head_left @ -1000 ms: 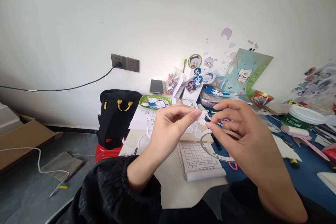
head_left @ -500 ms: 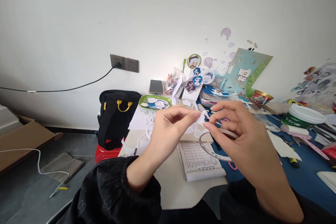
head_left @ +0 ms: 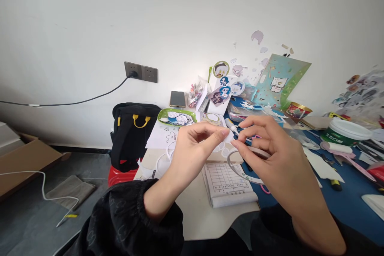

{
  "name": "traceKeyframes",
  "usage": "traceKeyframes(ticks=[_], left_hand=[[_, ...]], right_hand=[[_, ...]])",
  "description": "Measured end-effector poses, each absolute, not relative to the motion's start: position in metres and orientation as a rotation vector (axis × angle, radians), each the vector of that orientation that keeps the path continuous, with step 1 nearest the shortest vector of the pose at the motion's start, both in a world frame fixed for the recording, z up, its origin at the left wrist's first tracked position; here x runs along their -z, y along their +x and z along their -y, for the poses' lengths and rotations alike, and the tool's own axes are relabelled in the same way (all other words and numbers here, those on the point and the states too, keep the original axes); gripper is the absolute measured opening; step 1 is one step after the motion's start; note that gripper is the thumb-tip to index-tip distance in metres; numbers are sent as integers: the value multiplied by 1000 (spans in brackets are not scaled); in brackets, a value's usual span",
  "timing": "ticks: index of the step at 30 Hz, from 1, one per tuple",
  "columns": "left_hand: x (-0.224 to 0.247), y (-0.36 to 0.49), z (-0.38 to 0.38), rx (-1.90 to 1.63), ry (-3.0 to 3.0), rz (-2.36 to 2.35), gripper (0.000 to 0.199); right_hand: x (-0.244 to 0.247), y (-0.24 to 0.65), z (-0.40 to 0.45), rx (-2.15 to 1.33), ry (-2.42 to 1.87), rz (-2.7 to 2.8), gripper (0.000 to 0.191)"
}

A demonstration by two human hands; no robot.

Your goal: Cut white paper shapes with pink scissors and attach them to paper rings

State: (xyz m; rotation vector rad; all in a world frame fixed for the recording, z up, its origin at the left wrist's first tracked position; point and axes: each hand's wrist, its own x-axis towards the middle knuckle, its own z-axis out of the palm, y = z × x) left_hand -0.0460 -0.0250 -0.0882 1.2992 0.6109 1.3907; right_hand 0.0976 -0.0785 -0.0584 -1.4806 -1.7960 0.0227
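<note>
My right hand (head_left: 274, 152) holds a thin, narrow roll of tape (head_left: 246, 177) by its upper side, thumb against the fingers, with the ring hanging below. Just left of it, my left hand (head_left: 195, 148) is closed in a pinch, thumb on index finger; anything between those fingertips is too small to make out. The two hands are close but apart. Below them lies a pad of printed grid forms (head_left: 228, 184). Between and behind the fingertips shows a white tube with a pointed nozzle (head_left: 233, 125), partly hidden.
A green tray (head_left: 162, 118) of paper cutouts and a phone (head_left: 178, 99) lie behind my left hand. At right are a white-lidded green tub (head_left: 345, 130) and paper scraps (head_left: 324, 166). A black backpack (head_left: 132, 136) sits on a red stool (head_left: 121, 175) at left.
The view has shifted very slightly. Both hands keep nearly the same pose, the right one still holding the roll of tape.
</note>
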Motion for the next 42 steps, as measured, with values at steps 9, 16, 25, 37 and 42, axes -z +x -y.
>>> traceKeyframes(ticks=[9, 16, 25, 37, 42], left_hand=[[89, -44, 25, -1362, 1256, -618, 16], [92, -43, 22, -1318, 1307, -666, 20], [97, -40, 26, -1321, 1494, -766, 12], [104, -37, 16, -740, 1436, -532, 46], [111, -28, 18, -403, 1302, -436, 31]], right_hand=[[58, 97, 76, 3, -1461, 1803, 22], [58, 101, 77, 60, -1462, 1797, 21], [61, 107, 79, 85, -1445, 1826, 21], [106, 159, 104, 992, -734, 2053, 12], [113, 172, 102, 1087, -722, 2083, 10]])
